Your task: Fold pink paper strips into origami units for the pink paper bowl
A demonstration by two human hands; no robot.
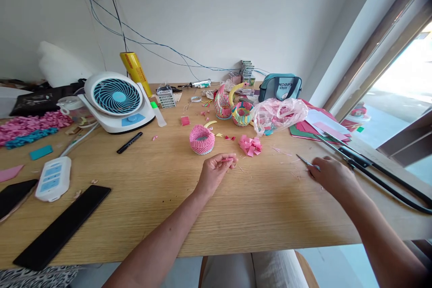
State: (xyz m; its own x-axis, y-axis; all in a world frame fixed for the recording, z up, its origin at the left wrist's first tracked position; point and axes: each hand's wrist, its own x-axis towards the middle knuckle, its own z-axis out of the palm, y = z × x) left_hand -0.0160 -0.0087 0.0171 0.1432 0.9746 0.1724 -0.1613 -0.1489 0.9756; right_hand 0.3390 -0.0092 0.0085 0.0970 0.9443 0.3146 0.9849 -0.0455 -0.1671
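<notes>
My left hand [218, 168] is closed in a pinch on a small pink paper piece [228, 159], above the middle of the table. Lower down on the right, my right hand [332, 174] is closed round a small pair of scissors [306, 162], whose blades point left and away from me. A pile of pink paper pieces [250, 145] lies between the two hands, a little farther off. Just beyond my left hand stands a pink folded-paper swan [201, 139] with a pale yellow neck. Thin pink paper scraps [281, 151] are scattered near the scissor tips.
Two more paper swans, one pink [222, 104] and one multicoloured [242, 114], stand farther back beside a plastic bag [280, 116]. A fan [118, 101], a black pen [129, 142] and a power strip [54, 179] are left. A long-handled paper cutter [357, 157] lies right.
</notes>
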